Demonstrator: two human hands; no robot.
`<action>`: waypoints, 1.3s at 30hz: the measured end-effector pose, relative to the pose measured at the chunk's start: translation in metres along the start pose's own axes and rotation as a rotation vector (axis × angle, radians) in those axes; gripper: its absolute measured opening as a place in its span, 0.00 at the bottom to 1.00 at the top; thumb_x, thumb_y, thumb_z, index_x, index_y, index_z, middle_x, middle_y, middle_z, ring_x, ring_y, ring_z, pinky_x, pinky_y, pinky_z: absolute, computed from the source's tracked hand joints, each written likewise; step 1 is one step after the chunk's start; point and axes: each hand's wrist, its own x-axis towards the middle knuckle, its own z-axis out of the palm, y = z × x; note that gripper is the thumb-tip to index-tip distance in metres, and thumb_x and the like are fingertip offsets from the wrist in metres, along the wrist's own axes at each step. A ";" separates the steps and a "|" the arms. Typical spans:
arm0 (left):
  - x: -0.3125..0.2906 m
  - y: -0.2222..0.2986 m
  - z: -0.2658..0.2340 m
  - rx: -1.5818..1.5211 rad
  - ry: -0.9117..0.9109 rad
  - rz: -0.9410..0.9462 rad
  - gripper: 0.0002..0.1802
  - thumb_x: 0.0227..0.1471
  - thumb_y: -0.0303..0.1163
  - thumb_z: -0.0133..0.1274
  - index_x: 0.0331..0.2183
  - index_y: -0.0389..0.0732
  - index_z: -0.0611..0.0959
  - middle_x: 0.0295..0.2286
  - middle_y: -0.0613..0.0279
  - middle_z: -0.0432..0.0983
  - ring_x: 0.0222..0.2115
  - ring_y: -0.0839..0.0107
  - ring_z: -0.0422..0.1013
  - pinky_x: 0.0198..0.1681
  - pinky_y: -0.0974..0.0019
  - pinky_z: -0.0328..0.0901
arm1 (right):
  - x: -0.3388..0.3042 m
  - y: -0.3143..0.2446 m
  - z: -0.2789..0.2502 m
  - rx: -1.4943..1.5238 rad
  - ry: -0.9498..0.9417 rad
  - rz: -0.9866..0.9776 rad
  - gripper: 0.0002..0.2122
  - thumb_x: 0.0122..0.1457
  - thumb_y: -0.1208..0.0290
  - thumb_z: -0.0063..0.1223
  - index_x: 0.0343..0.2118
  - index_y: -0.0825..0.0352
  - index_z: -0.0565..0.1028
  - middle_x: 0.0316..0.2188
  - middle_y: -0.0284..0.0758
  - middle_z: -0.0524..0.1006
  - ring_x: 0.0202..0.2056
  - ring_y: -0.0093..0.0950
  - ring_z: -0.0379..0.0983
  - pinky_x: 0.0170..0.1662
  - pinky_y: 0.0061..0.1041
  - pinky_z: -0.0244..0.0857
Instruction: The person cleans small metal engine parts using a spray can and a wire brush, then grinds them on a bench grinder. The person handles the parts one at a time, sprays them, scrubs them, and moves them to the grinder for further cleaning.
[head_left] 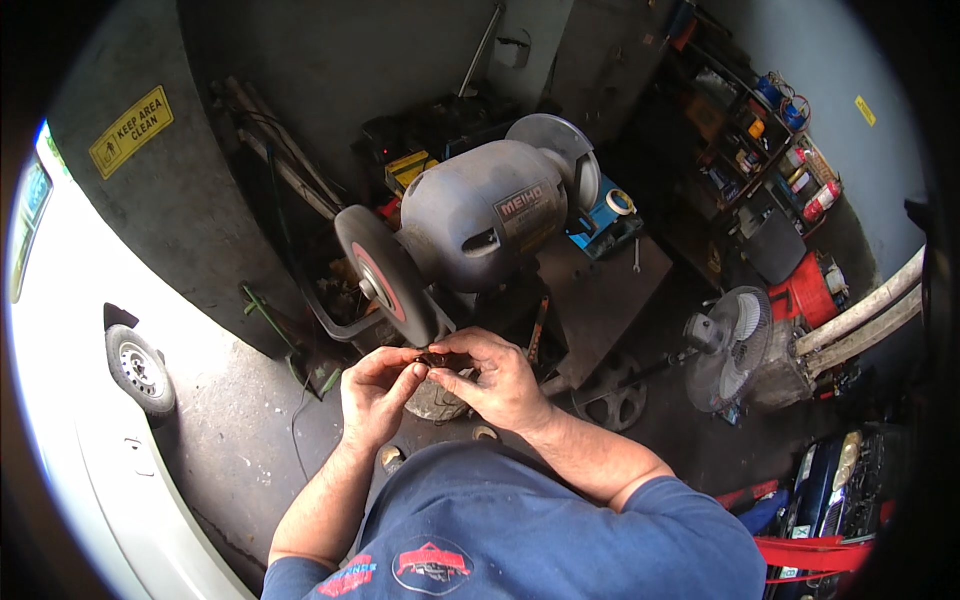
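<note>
You hold a small dark part [430,361] just below the lower rim of the grinder's near wheel [385,275]; whether it touches the wheel, you cannot tell from here. Your left hand [376,392] pinches the part between thumb and fingertips from the left, and your right hand [498,385] grips it the same way from the right, so the fingers cover most of it. Above your hands sits the grey grinder [455,215], its other wheel [585,180] at the far right end. Beyond its right side is a brown board [608,305], with a blue box [598,228] by its far edge, a roll of tape [621,202] on the box, and a wrench [637,256] near the board's far right corner. Farther right stands a fan [728,350]; to your left is a white car [85,400].
</note>
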 end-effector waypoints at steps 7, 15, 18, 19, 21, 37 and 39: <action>-0.001 -0.006 -0.002 -0.061 0.017 -0.028 0.08 0.55 0.25 0.60 0.37 0.31 0.82 0.32 0.62 0.80 0.34 0.76 0.75 0.40 0.72 0.71 | 0.000 0.006 0.000 0.589 -0.004 0.362 0.13 0.60 0.79 0.57 0.48 0.71 0.73 0.41 0.37 0.77 0.42 0.25 0.77 0.46 0.21 0.74; 0.003 -0.002 0.000 0.519 0.050 0.320 0.06 0.50 0.24 0.62 0.32 0.33 0.84 0.28 0.59 0.80 0.28 0.72 0.77 0.33 0.70 0.70 | 0.001 0.011 -0.004 0.832 -0.022 0.575 0.14 0.61 0.73 0.57 0.48 0.71 0.73 0.40 0.37 0.78 0.39 0.25 0.78 0.44 0.22 0.74; 0.005 0.005 0.001 0.562 0.069 0.358 0.06 0.48 0.22 0.62 0.32 0.34 0.85 0.27 0.56 0.80 0.28 0.68 0.77 0.33 0.69 0.70 | 0.002 0.013 -0.004 0.823 -0.049 0.604 0.15 0.61 0.72 0.57 0.49 0.71 0.73 0.39 0.37 0.78 0.39 0.25 0.78 0.43 0.23 0.75; 0.006 0.008 0.001 0.578 0.069 0.361 0.06 0.48 0.22 0.62 0.32 0.34 0.85 0.27 0.57 0.80 0.28 0.68 0.77 0.32 0.69 0.70 | 0.003 0.014 -0.003 0.828 -0.046 0.606 0.15 0.61 0.72 0.57 0.49 0.71 0.72 0.39 0.36 0.78 0.38 0.24 0.78 0.43 0.22 0.75; 0.008 0.013 0.001 0.612 0.069 0.355 0.05 0.49 0.22 0.62 0.32 0.34 0.85 0.27 0.57 0.80 0.28 0.68 0.77 0.32 0.69 0.70 | 0.005 0.016 -0.002 0.843 -0.042 0.606 0.15 0.61 0.72 0.57 0.49 0.71 0.73 0.39 0.36 0.78 0.38 0.24 0.78 0.43 0.22 0.75; 0.003 0.010 -0.003 0.510 0.187 0.254 0.06 0.49 0.22 0.63 0.32 0.33 0.84 0.27 0.57 0.80 0.28 0.72 0.76 0.33 0.71 0.70 | 0.019 0.012 0.009 0.807 -0.071 0.645 0.13 0.62 0.68 0.57 0.44 0.73 0.75 0.34 0.34 0.78 0.35 0.22 0.77 0.40 0.20 0.74; 0.004 0.007 -0.001 0.454 0.194 0.202 0.06 0.50 0.23 0.63 0.32 0.33 0.84 0.26 0.58 0.80 0.28 0.74 0.76 0.33 0.72 0.69 | 0.019 0.012 0.008 0.800 -0.061 0.661 0.13 0.62 0.68 0.57 0.44 0.73 0.75 0.34 0.34 0.78 0.34 0.22 0.77 0.40 0.20 0.74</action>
